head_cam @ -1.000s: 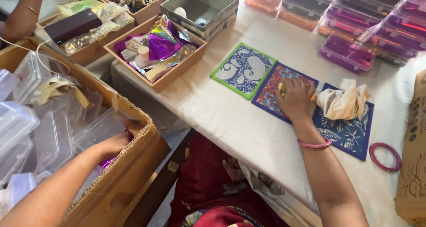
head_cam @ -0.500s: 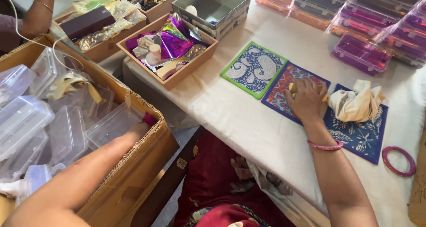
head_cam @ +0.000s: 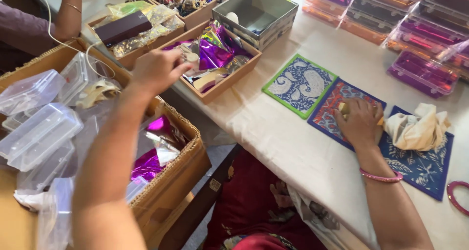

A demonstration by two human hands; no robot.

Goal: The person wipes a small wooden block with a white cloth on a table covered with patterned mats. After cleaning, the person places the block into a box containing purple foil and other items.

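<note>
Purple foil (head_cam: pixel 217 52) fills the shallow wooden tray (head_cam: pixel 234 76) at upper centre of the frame, and the left hand (head_cam: pixel 156 72) hangs just over the tray's near-left edge. Its fingers are loosely curled with the tips drawn together; whether they pinch anything I cannot tell. Below that arm, at lower left, an open cardboard box (head_cam: pixel 171 181) holds clear plastic containers (head_cam: pixel 36 133) and more foil scraps.

At right of centre, the right hand (head_cam: pixel 360 123) presses flat on the red and blue square mat (head_cam: pixel 337 96), fingers closed over a small tan item (head_cam: pixel 344 108) that shows only at its edge. A green-edged mat (head_cam: pixel 299 85) lies just beside it to the upper left, a dark blue mat (head_cam: pixel 420 164) to the lower right with a crumpled cream cloth (head_cam: pixel 417 128) on top.

Judging by this, the step in hand looks like fetching a piece from the tray while the other hand steadies the work on the mat. Taking 1 sheet would call for a light pinch, since the foil pieces overlap.
</note>
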